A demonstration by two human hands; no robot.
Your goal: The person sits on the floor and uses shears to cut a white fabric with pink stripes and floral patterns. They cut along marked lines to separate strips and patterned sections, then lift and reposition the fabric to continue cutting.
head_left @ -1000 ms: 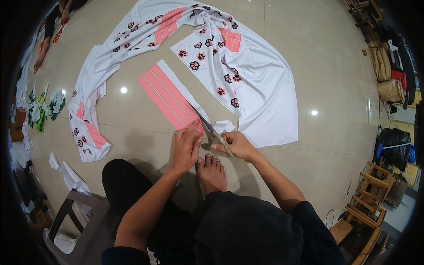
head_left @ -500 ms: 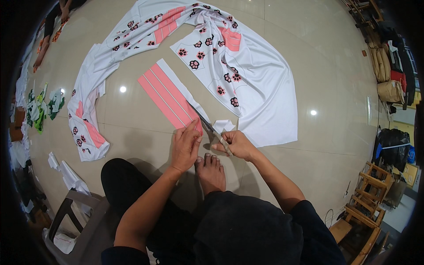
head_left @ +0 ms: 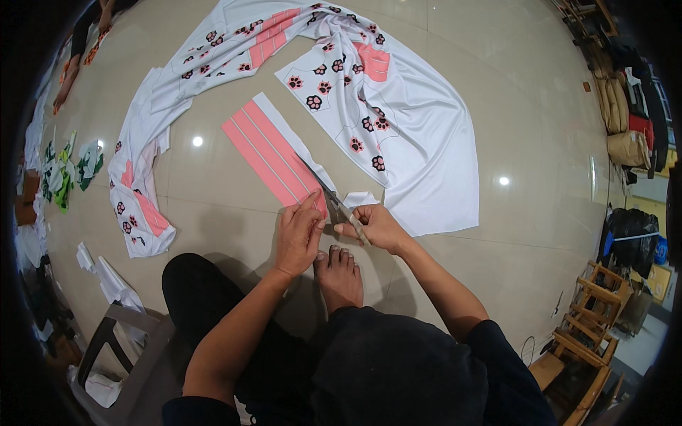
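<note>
A pink striped strip of fabric (head_left: 273, 156) with a white border lies slanted on the floor. My left hand (head_left: 300, 234) pinches its near corner. In my right hand (head_left: 376, 226) are the handles of a pair of scissors (head_left: 339, 202). The dark blades reach along the line between the pink and the white border, which curls aside there. A small white scrap (head_left: 361, 199) lies beside the scissors. Beyond, a large white cloth (head_left: 433, 156) with black-and-pink paw prints is spread in folds, arching round to the left. My bare foot is just below my hands.
A grey plastic chair (head_left: 135, 355) stands at lower left, with white fabric scraps (head_left: 117, 287) near it. Green and white scraps (head_left: 65, 174) lie farther left. Wooden frames (head_left: 586, 319) and bags (head_left: 629, 149) line the right side. Another person's limbs (head_left: 74, 67) show at upper left.
The scissors and my right hand have moved slightly up and left, so the blades reach farther along the strip's border. My left hand stays on the corner.
</note>
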